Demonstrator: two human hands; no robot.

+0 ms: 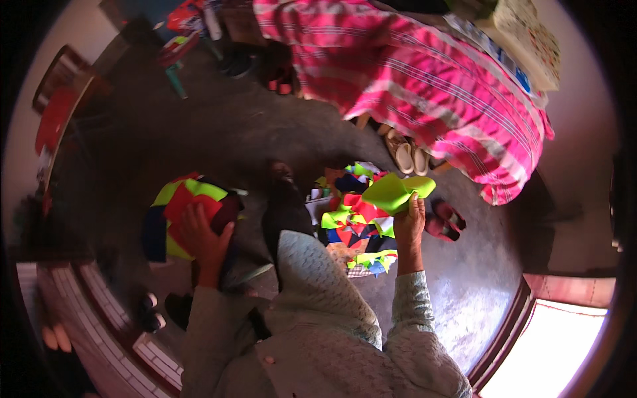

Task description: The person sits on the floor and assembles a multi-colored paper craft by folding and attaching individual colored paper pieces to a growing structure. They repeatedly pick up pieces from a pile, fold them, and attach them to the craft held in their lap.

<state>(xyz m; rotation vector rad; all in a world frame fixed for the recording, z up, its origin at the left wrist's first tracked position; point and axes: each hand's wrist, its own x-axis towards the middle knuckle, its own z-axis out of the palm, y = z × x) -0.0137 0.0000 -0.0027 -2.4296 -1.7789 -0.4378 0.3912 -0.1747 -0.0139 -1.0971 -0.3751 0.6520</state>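
Observation:
My left hand (204,237) lies with its fingers stretched out on a red patch of the multicoloured cloth bundle (156,229), which shows red, lime yellow and dark blue. What supports this bundle is hidden. My right hand (409,229) pinches a bright lime-green piece of cloth (391,193) between thumb and fingers, raised over the right side of a scrap heap. That heap of cloth scraps (355,217) is spread on the floor in front of me, in lime, red, dark blue and white.
A bed with a pink striped cover (424,73) stands at the far right. Pale shoes (406,158) sit at its edge, and dark red sandals (446,221) lie right of the heap. A red chair (56,119) stands far left. Light enters through a doorway (547,351) lower right.

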